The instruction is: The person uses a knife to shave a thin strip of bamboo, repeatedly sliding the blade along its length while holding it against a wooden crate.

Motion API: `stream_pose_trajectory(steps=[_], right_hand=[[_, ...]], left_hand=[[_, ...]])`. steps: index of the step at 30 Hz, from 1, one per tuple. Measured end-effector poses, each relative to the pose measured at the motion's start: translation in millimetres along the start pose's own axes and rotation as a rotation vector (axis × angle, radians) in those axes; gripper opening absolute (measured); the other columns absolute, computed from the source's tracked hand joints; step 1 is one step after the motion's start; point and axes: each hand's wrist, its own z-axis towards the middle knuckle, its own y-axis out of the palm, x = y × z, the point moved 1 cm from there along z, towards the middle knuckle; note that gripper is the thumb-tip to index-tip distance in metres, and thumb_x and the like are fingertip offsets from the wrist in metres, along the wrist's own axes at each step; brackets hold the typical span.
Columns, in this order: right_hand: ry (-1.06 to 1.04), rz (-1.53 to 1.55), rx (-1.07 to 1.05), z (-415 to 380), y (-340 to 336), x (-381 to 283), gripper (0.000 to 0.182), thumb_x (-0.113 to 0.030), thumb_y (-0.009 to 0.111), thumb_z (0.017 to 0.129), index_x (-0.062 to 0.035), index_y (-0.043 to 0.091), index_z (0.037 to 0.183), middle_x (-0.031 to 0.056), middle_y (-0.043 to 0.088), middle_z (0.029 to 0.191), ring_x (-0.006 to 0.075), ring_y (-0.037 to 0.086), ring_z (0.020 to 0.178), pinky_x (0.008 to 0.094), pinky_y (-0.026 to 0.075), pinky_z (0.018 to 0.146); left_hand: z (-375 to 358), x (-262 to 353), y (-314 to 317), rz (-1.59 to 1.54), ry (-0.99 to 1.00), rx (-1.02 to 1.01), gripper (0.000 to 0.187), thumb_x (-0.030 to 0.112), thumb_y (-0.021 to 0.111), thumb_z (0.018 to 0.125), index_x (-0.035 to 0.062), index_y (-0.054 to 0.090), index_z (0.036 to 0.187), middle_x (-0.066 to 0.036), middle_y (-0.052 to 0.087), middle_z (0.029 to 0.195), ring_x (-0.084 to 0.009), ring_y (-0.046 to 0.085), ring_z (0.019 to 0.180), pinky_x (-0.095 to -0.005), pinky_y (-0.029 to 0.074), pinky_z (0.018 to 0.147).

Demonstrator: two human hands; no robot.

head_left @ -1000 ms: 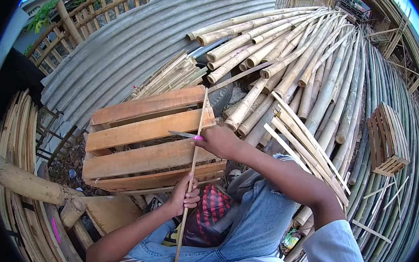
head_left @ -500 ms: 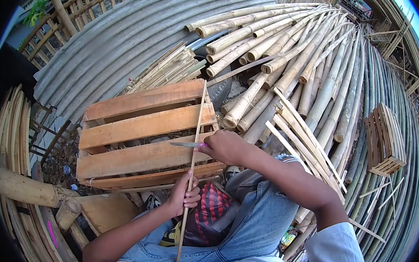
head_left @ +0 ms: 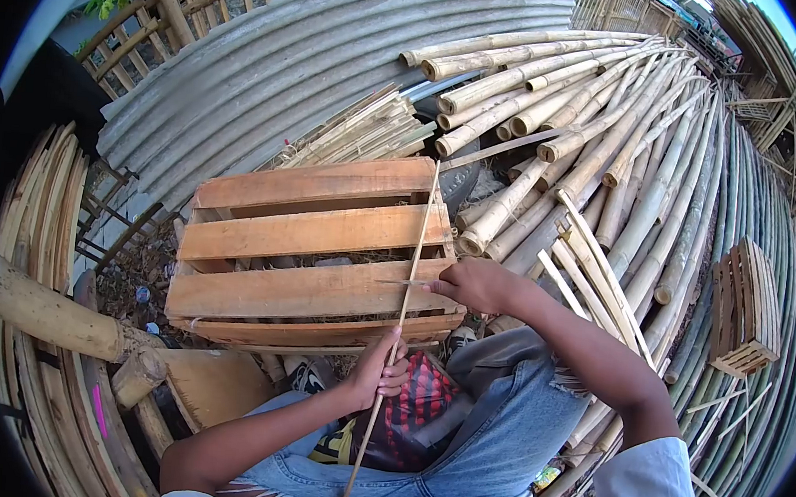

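My left hand (head_left: 379,370) is closed round a long thin bamboo strip (head_left: 424,224), which rises at a slant from my lap to the top of the wooden crate (head_left: 301,288). Above it, my right hand (head_left: 477,286) grips a small knife (head_left: 392,283), whose handle is mostly hidden in the fingers. The narrow blade lies across the strip, in front of the crate's slats. A red and black checked cloth (head_left: 416,395) covers part of my lap between the jeans legs, below the left hand.
Bamboo poles (head_left: 574,150) spread out ahead and right. Split bamboo pieces (head_left: 601,279) lie beside my right arm, with a bundle of strips (head_left: 355,138) behind the crate. A smaller crate (head_left: 747,309) rests on poles at right. Corrugated sheeting (head_left: 271,80) stands behind; a thick pole (head_left: 48,305) is left.
The whole view has shifted, so the scene sits further right and slightly lower. The knife's blade has turned and looks thinner, showing less to the left of the strip. Both hands keep their hold.
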Motion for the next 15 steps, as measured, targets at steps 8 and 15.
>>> stream_pose_trajectory(steps=[8, 15], right_hand=[[0.173, -0.177, 0.378, 25.8, -12.1, 57.8, 0.057, -0.045, 0.036, 0.092, 0.0012, 0.062, 0.070, 0.0239, 0.059, 0.067, 0.0400, 0.059, 0.072, 0.0476, 0.047, 0.066], [-0.072, -0.201, 0.235, 24.1, -2.1, 34.4, 0.058, -0.046, 0.035, 0.092, 0.0005, 0.061, 0.069, 0.0243, 0.057, 0.065, 0.0410, 0.058, 0.070, 0.0462, 0.047, 0.067]], left_hand=[[-0.5, -1.0, 1.9, 0.041, 0.028, 0.042, 0.042, 0.050, 0.039, 0.091, 0.0119, 0.038, 0.073, 0.005, 0.025, 0.046, -0.0048, 0.021, 0.033, -0.0194, 0.018, 0.029], [-6.7, -8.5, 10.4, 0.145, 0.103, 0.179, 0.039, 0.045, 0.042, 0.092, 0.0117, 0.037, 0.071, 0.004, 0.026, 0.047, -0.0055, 0.024, 0.033, -0.0207, 0.019, 0.029]])
